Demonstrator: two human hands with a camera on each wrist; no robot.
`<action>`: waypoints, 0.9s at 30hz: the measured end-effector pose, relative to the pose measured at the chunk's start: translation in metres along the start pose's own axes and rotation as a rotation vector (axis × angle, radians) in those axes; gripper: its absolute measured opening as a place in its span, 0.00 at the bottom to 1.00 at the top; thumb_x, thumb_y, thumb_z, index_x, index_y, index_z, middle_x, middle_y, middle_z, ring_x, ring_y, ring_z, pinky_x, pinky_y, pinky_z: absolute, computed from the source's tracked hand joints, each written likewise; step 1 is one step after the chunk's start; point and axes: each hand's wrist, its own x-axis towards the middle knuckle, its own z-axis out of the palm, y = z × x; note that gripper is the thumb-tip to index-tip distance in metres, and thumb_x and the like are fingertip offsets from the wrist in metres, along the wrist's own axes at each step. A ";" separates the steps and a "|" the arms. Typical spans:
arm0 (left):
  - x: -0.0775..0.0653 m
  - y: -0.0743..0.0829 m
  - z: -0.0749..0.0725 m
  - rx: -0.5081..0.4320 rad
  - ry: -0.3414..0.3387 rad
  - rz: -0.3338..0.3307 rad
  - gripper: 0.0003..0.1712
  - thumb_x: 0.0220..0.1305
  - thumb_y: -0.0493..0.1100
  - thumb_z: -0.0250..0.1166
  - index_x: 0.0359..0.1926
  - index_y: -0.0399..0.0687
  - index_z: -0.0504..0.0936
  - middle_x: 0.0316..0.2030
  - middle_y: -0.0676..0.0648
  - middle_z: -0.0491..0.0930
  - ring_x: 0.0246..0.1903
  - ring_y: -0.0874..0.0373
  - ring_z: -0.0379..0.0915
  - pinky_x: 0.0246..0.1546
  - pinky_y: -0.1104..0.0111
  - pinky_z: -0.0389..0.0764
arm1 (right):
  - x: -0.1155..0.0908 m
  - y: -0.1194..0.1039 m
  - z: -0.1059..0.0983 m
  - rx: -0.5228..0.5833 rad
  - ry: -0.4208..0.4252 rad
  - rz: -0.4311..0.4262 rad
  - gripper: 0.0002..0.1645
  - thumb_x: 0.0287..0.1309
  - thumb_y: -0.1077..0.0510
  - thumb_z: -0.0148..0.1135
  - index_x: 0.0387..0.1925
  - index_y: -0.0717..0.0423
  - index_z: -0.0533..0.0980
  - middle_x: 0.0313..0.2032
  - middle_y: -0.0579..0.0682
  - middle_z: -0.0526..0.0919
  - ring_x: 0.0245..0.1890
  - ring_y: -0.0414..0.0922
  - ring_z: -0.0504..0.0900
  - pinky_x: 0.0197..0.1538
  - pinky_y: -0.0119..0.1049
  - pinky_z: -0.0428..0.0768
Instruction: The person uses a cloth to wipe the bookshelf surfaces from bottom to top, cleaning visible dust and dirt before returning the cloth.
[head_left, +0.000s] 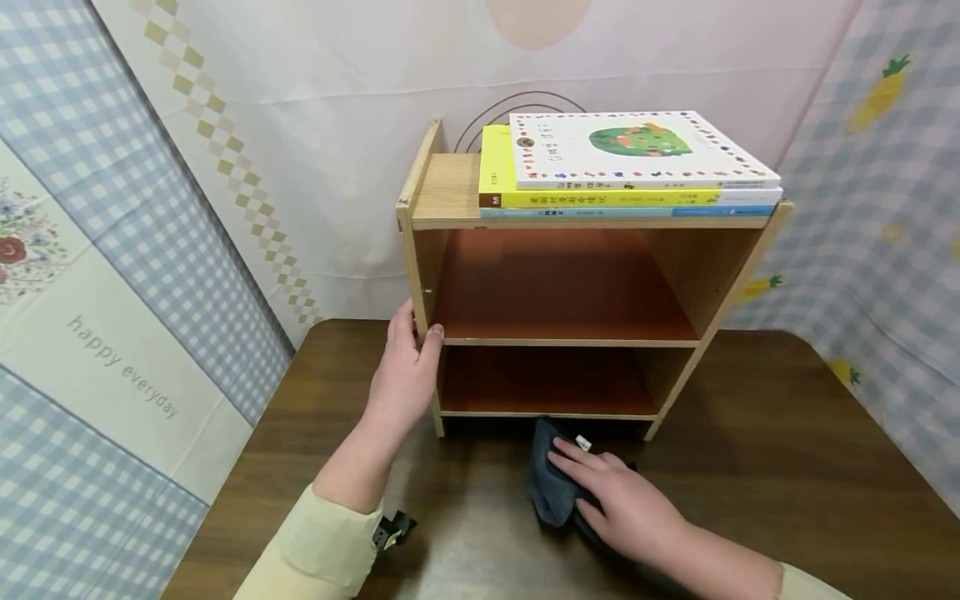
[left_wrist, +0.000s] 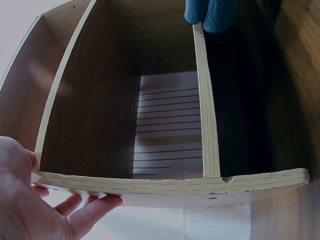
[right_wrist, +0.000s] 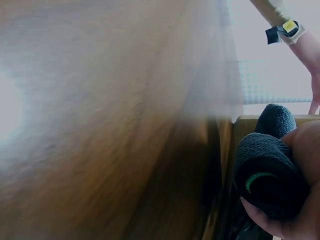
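A small wooden shelf unit (head_left: 570, 342) with reddish-brown boards stands on the table. My left hand (head_left: 405, 379) grips its left side panel, thumb on the front edge and fingers round the outside, as the left wrist view also shows. Low in front of the unit, my right hand (head_left: 633, 504) holds a folded dark blue-grey cloth (head_left: 552, 492). Thumb and fingers close round the cloth (right_wrist: 267, 150) in the right wrist view. In the left wrist view the cloth (left_wrist: 212, 14) shows at the bottom board's front edge.
A white picture book (head_left: 558, 150), a yellow book (head_left: 495, 175) and a blue one (head_left: 600, 212) are stacked on top of the unit. The brown table (head_left: 787, 467) extends around it. Printed cloth curtains (head_left: 337, 75) hang behind and at both sides.
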 end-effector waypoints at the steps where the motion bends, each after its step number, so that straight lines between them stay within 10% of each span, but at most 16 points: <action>1: 0.000 0.000 0.000 0.000 -0.003 -0.002 0.34 0.76 0.59 0.44 0.77 0.61 0.49 0.67 0.51 0.59 0.59 0.51 0.69 0.55 0.45 0.70 | -0.003 0.002 -0.001 -0.002 0.002 0.008 0.38 0.59 0.59 0.68 0.70 0.43 0.68 0.72 0.42 0.64 0.62 0.54 0.74 0.45 0.43 0.80; 27: 0.002 -0.003 0.001 -0.039 -0.010 -0.010 0.34 0.75 0.61 0.45 0.77 0.61 0.49 0.69 0.50 0.57 0.61 0.49 0.67 0.57 0.45 0.69 | -0.066 0.040 -0.025 -0.047 0.132 0.143 0.41 0.55 0.62 0.70 0.70 0.43 0.69 0.72 0.43 0.64 0.62 0.54 0.74 0.54 0.52 0.77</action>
